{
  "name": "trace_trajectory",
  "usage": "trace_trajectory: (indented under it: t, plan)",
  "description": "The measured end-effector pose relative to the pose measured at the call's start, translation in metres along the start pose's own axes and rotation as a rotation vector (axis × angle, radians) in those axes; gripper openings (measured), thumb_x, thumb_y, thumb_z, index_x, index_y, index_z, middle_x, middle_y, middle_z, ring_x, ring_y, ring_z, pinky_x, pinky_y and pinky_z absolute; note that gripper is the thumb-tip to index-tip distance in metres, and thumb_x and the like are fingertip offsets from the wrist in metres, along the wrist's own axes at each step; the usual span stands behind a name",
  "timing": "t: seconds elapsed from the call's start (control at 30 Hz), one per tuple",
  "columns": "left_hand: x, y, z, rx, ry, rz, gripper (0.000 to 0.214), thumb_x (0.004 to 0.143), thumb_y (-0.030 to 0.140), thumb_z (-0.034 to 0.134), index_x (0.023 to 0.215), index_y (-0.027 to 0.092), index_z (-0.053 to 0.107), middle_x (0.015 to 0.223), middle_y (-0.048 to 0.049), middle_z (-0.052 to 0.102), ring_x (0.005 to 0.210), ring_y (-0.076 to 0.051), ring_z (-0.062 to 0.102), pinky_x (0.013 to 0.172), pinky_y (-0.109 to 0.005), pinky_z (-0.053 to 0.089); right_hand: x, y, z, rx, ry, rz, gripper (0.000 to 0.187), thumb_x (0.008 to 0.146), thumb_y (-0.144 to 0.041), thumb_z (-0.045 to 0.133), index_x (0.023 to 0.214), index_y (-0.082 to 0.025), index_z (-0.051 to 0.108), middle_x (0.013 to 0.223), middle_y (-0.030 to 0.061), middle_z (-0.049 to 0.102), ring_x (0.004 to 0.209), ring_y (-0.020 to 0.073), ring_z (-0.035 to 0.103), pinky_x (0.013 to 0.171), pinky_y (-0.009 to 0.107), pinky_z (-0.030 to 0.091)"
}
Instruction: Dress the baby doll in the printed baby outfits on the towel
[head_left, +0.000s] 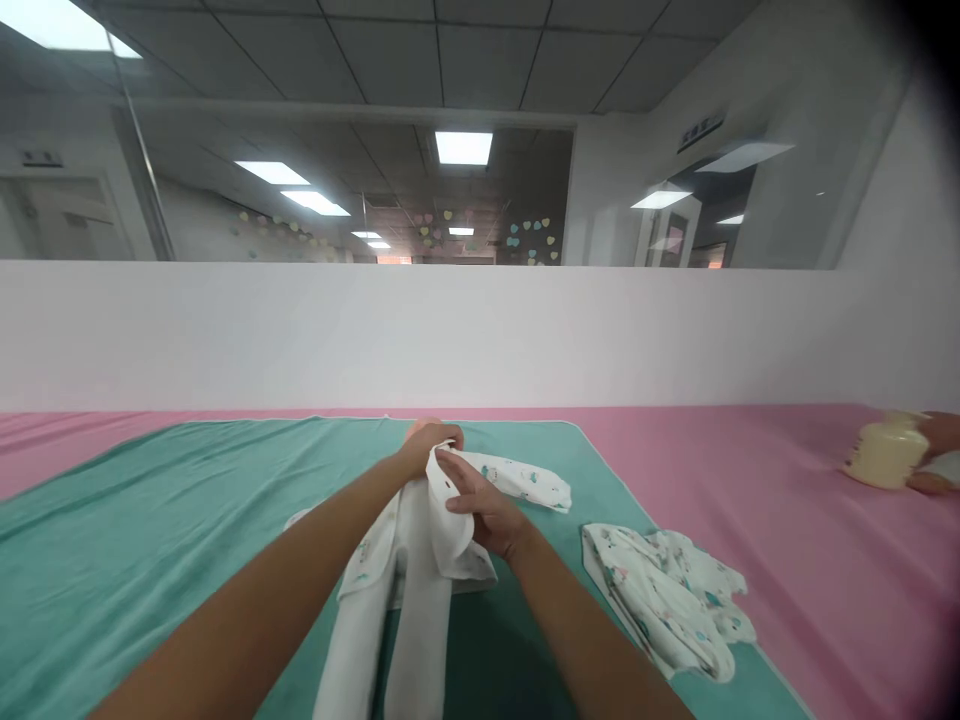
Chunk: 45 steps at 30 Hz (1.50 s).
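Observation:
A small white baby shirt [480,570] with a coloured print lies on the green cloth, one printed sleeve [525,482] stretched to the right. Plain white trouser legs [420,625] come out below it towards me. At the top of the shirt, my left hand [435,440] is closed on its edge. My right hand [484,505] grips the turned-back front flap [448,525], its fingers partly behind the fabric. Just past my left hand a pinkish rounded shape [421,426] shows, mostly hidden; it may be a doll's head.
A folded printed white garment [667,595] lies to the right, across the edge of the green cloth [187,520]. On the pink cover [787,500], a pale yellow pump bottle [886,452] stands by another person's hand [941,435]. A white wall [450,335] with windows rises behind.

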<state>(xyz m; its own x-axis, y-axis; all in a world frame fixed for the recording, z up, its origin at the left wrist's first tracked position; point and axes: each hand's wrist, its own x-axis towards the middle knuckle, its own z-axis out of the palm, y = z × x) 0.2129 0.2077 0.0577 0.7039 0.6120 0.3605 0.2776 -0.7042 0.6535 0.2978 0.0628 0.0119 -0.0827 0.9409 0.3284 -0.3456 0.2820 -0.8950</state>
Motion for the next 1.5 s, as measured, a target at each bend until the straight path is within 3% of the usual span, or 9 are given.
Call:
trace_trajectory:
  t: [0.2, 0.33, 0.47, 0.6, 0.77, 1.0, 1.17, 1.27, 1.5]
  plan:
    - [-0.021, -0.018, -0.053, 0.221, 0.08, 0.089, 0.02, 0.065, 0.01, 0.041, 0.065, 0.018, 0.059, 0.077, -0.0021, 0.062, 0.077, -0.017, 0.055, 0.075, -0.03, 0.043, 0.014, 0.015, 0.027, -0.195, 0.162, -0.044, 0.045, 0.066, -0.014, 0.055, 0.11, -0.023, 0.059, 0.107, 0.0051, 0.066, 0.082, 0.0179, 0.062, 0.066, 0.026, 0.045]
    - [-0.047, -0.039, -0.052, 0.273, 0.12, 0.012, 0.017, 0.066, 0.011, 0.044, 0.064, 0.019, 0.059, 0.078, -0.0033, 0.059, 0.076, -0.018, 0.055, 0.077, -0.032, 0.043, 0.01, 0.022, 0.041, -0.6, 0.082, 0.024, 0.03, 0.077, -0.017, 0.047, 0.102, -0.025, 0.062, 0.093, 0.0005, 0.07, 0.045, 0.008, 0.045, 0.047, 0.022, 0.034]
    - [-0.09, -0.06, -0.029, 0.214, 0.193, -0.072, 0.022, 0.079, 0.022, 0.042, 0.092, 0.019, 0.06, 0.098, -0.005, 0.061, 0.086, -0.018, 0.057, 0.083, -0.033, 0.045, 0.001, 0.029, 0.055, -1.033, 0.049, -0.133, 0.026, 0.082, -0.018, 0.044, 0.093, -0.025, 0.066, 0.086, -0.0015, 0.071, 0.062, 0.0127, 0.057, 0.061, 0.025, 0.04]
    - [-0.133, -0.075, -0.008, -0.113, 0.304, -0.222, 0.036, 0.085, 0.039, 0.04, 0.11, 0.018, 0.055, 0.114, -0.0077, 0.06, 0.108, -0.02, 0.055, 0.097, -0.034, 0.04, -0.013, 0.035, 0.068, -1.311, 0.004, -0.314, 0.029, 0.086, -0.022, 0.045, 0.109, -0.025, 0.061, 0.104, 0.0009, 0.067, 0.089, 0.0185, 0.06, 0.075, 0.029, 0.042]
    - [-0.153, -0.076, -0.003, -0.326, 0.234, -0.275, 0.046, 0.085, 0.047, 0.043, 0.119, 0.017, 0.05, 0.127, -0.0105, 0.053, 0.113, -0.022, 0.052, 0.1, -0.036, 0.038, -0.044, 0.04, 0.071, -1.261, 0.052, -0.376, 0.039, 0.084, -0.029, 0.056, 0.123, -0.027, 0.052, 0.123, 0.0042, 0.056, 0.113, 0.0219, 0.05, 0.096, 0.037, 0.039]
    - [-0.153, -0.067, -0.012, -0.281, 0.285, -0.405, 0.045, 0.081, 0.057, 0.047, 0.097, 0.017, 0.056, 0.097, -0.0084, 0.064, 0.089, -0.024, 0.059, 0.079, -0.037, 0.046, -0.067, 0.036, 0.048, -1.144, 0.315, -0.212, 0.045, 0.086, -0.035, 0.056, 0.13, -0.032, 0.049, 0.145, 0.0027, 0.035, 0.133, 0.0257, 0.03, 0.109, 0.047, 0.027]
    - [-0.156, -0.054, -0.031, -0.397, -0.041, -0.639, 0.05, 0.077, 0.067, 0.045, 0.076, 0.018, 0.056, 0.063, -0.0031, 0.057, 0.054, -0.018, 0.051, 0.049, -0.029, 0.039, -0.061, 0.033, 0.043, -1.144, 0.334, -0.219, 0.037, 0.092, -0.03, 0.045, 0.129, -0.033, 0.051, 0.146, 0.0002, 0.035, 0.132, 0.0223, 0.034, 0.109, 0.045, 0.029]
    - [-0.16, -0.054, -0.034, -0.533, -0.137, -0.593, 0.047, 0.077, 0.065, 0.048, 0.068, 0.02, 0.051, 0.055, 0.0017, 0.047, 0.045, -0.012, 0.041, 0.042, -0.025, 0.031, -0.059, 0.034, 0.043, -1.127, 0.339, -0.222, 0.035, 0.09, -0.031, 0.048, 0.125, -0.032, 0.053, 0.146, -0.0003, 0.035, 0.132, 0.0225, 0.035, 0.108, 0.046, 0.03]
    - [-0.163, -0.054, -0.029, -0.653, -0.02, -0.489, 0.035, 0.077, 0.051, 0.055, 0.067, 0.019, 0.045, 0.056, 0.0049, 0.04, 0.047, -0.009, 0.036, 0.042, -0.021, 0.027, -0.057, 0.039, 0.044, -0.962, 0.429, -0.244, 0.025, 0.091, -0.034, 0.046, 0.111, -0.028, 0.059, 0.134, -0.0001, 0.051, 0.13, 0.0217, 0.038, 0.109, 0.044, 0.026]
